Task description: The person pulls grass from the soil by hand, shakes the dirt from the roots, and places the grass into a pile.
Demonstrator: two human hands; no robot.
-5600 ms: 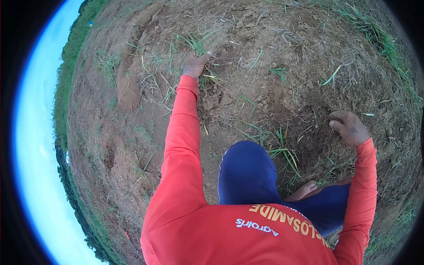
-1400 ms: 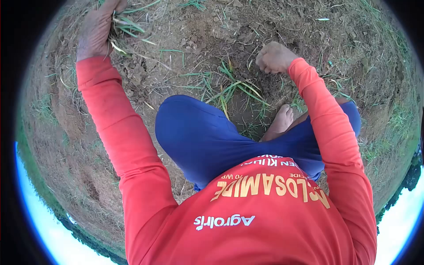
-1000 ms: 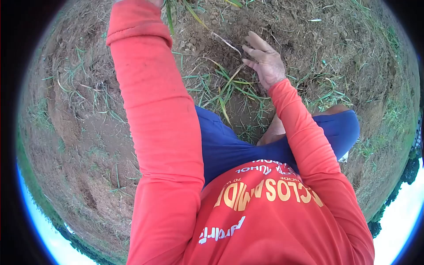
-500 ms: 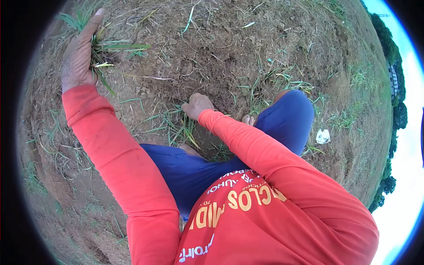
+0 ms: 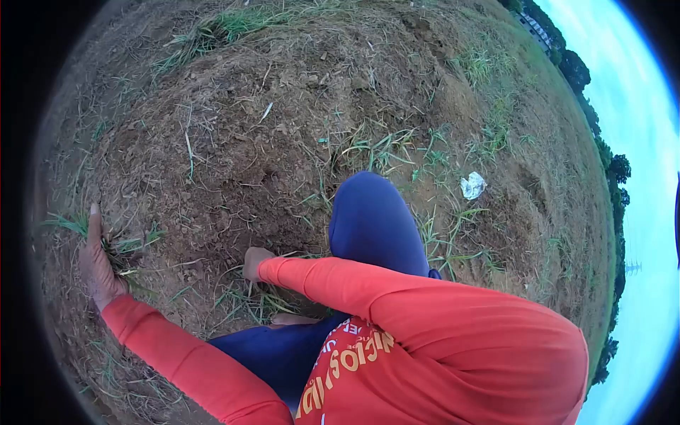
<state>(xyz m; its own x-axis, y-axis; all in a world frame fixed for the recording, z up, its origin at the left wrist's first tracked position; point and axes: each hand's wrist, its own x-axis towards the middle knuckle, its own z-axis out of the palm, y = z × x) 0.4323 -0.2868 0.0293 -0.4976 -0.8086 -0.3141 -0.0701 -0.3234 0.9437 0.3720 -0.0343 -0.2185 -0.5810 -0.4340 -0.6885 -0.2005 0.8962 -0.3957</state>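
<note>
My left hand (image 5: 103, 268), at the far left, is held low over the soil with its thumb stretched out. A tuft of green and dry grass (image 5: 127, 246) is in its grasp, blades sticking out on the palm side. Near the middle, my right hand (image 5: 256, 263) is closed and down at the ground, beside dark loose soil (image 5: 237, 230). Its fingertips are hidden, and what they hold cannot be made out. Green grass (image 5: 249, 301) grows just below that hand, near a bare foot (image 5: 294, 319).
My bent knee (image 5: 372, 216) in blue trousers rises right of my right hand. A crumpled white scrap (image 5: 473, 185) lies farther right. Pulled-looking grass (image 5: 234, 27) lies in a heap at the top. Trees (image 5: 575, 69) line the field's edge.
The view has turned, so the knee and white scrap appear farther left and the grass heap shows at the top. Both hands appear lower and farther left; the left still has the grass.
</note>
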